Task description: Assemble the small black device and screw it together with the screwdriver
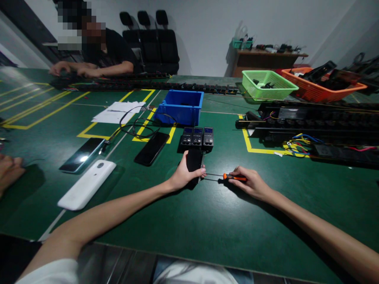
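Observation:
My left hand (185, 173) is wrapped around a black box-shaped device (194, 159), holding it just above the green table. In my right hand (250, 182) is a screwdriver (233, 177) with an orange and black handle. Its thin shaft points left and reaches the device's right side beside my left thumb; whether the tip sits in a screw cannot be made out. Right behind the held device stand several small black modules (197, 136) with little displays and ports. A black phone (152, 148) lies to the left of my left hand.
A blue bin (180, 108) stands behind the modules. At left lie a white case (87, 184), another phone (83, 155), a cable and papers (117, 112). Long black assemblies with wires (308, 122), a green basket (268, 86) and an orange basket (322, 86) are right. A co-worker sits across; another person's hand (10, 169) is left.

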Available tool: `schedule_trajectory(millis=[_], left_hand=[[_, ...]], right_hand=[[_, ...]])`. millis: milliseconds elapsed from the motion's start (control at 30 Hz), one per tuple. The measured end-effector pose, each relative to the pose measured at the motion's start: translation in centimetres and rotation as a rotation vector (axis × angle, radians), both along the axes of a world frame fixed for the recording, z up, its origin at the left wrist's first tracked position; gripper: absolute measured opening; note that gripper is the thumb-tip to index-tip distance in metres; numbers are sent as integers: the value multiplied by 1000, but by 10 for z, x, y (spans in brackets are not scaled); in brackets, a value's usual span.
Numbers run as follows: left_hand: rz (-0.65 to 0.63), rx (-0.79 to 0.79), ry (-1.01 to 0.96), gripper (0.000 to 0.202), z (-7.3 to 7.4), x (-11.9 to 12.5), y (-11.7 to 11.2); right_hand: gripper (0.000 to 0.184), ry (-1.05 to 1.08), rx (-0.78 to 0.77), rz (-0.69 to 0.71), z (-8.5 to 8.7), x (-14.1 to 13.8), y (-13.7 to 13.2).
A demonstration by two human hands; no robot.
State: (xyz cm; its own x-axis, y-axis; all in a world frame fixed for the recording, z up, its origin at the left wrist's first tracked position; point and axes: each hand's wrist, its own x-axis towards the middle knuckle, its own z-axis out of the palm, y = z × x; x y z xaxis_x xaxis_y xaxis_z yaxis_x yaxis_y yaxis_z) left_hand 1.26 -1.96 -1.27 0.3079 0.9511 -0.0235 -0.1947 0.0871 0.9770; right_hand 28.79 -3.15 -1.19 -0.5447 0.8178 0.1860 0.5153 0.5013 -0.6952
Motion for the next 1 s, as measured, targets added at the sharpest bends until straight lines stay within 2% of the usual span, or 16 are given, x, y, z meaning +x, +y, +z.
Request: schedule_trajectory(millis=[433, 1000], left_hand=[[-9, 0, 5, 58, 0, 0, 0], [-15, 20, 16, 56, 1, 1, 0]], right_hand=[[25, 23, -150, 7, 9, -4, 1], [18, 34, -132, -52, 8, -6, 1]])
